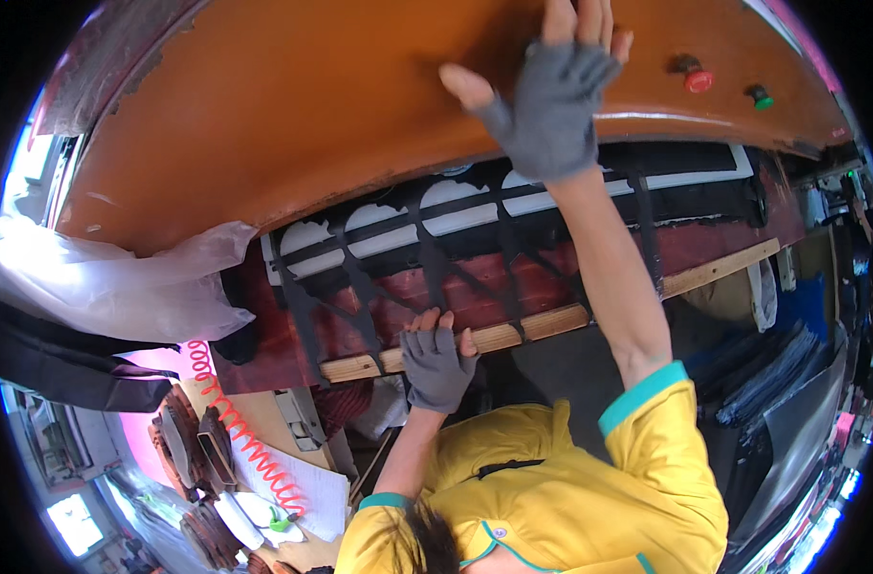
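My right hand (556,110), in a grey fingerless glove, reaches up with spread fingers against the broad orange-brown panel (341,105). It holds nothing. My left hand (436,365), gloved the same way, lies over the pale wooden strip (556,323), its fingers together and its thumb apart. Beyond the strip is a dark red board (398,292). A black sheet (436,258) with rows of cut-out openings lies across the board, narrow bands of it reaching the strip. White pieces (456,218) show through the rounded openings, partly under the panel.
A red button (698,80) and a green button (762,98) stick out of the panel. Clear plastic sheeting (130,277) hangs at the left. A coiled red hose (245,430) runs above brown blocks (178,435) and a paper sheet (317,493). Dark sheets (771,373) are piled at the right.
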Tool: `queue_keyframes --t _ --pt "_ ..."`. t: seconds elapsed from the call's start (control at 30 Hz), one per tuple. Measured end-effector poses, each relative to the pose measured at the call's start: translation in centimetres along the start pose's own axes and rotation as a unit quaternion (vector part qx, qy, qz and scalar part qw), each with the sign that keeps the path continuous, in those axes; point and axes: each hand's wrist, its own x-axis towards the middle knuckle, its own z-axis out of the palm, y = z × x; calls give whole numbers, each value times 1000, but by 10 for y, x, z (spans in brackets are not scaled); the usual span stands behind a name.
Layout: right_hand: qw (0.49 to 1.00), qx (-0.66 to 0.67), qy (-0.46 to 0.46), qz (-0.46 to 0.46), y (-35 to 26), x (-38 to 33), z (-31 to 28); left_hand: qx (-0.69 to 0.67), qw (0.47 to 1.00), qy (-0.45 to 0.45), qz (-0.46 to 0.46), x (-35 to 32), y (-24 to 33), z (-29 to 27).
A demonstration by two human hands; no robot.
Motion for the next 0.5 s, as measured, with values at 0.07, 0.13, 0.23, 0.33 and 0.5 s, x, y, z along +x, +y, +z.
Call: queue_keyframes --t 0.07,0.13,0.23,0.33,0.5 --pt "980 142 -137 5 -2 -20 -34 29 1000 12 0 4 -10 9" --pt "957 209 -197 45 -2 -54 -75 54 998 27 -33 12 -17 17" --pt "903 253 -346 28 -1 -112 -141 71 995 42 -58 17 -22 22" --pt "838 272 -472 26 3 -152 -178 71 995 42 -50 17 -22 24" --pt "806 249 -535 50 -2 -172 -187 83 996 27 -32 19 -24 24"
